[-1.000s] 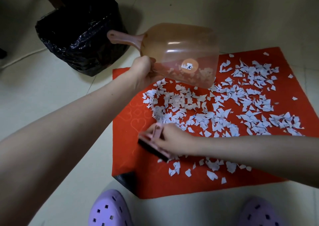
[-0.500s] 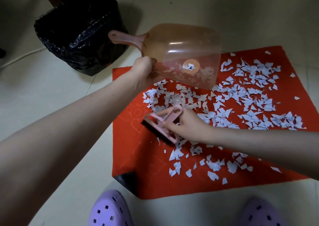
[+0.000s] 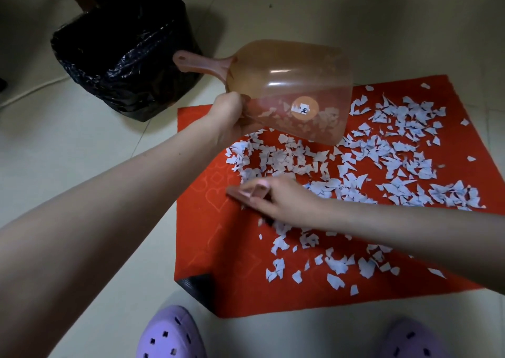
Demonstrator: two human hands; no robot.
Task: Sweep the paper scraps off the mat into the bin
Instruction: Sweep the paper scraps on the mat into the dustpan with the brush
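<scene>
Head view: gripping a translucent orange dustpan (image 3: 295, 84) with the left hand (image 3: 229, 117), fingers curled round its near rear corner just beside the handle, holding it raised and tilted above the far left part of the red mat (image 3: 218, 248). Pointing the pan's handle away to the left of that hand, toward the bin (image 3: 123, 51) lined with a black bag, standing on the pale floor (image 3: 82, 152) beyond and left of the left hand, near the mat's far left corner but apart from it. Clasping a small pink brush (image 3: 247, 192) in the right hand (image 3: 276, 199), fingers and thumb closed round its looped handle, low over the mat, nearer than the left hand and slightly right of it; both blurred, so not telling whether pressing bristles to the mat. Looking down on white paper scraps (image 3: 382, 166) strewn over the mat, thickest between the two hands and out to the right of both, thinner in a loose band nearer than the right forearm. Carrying some more of them inside the pan, showing pale through its wall around a round orange sticker (image 3: 303, 108), right of the left hand. Showing a black underside at the mat's folded near left corner (image 3: 195, 284), nearer than the right hand. Showing purple clogs (image 3: 170, 333) on the floor, nearer than both hands.
</scene>
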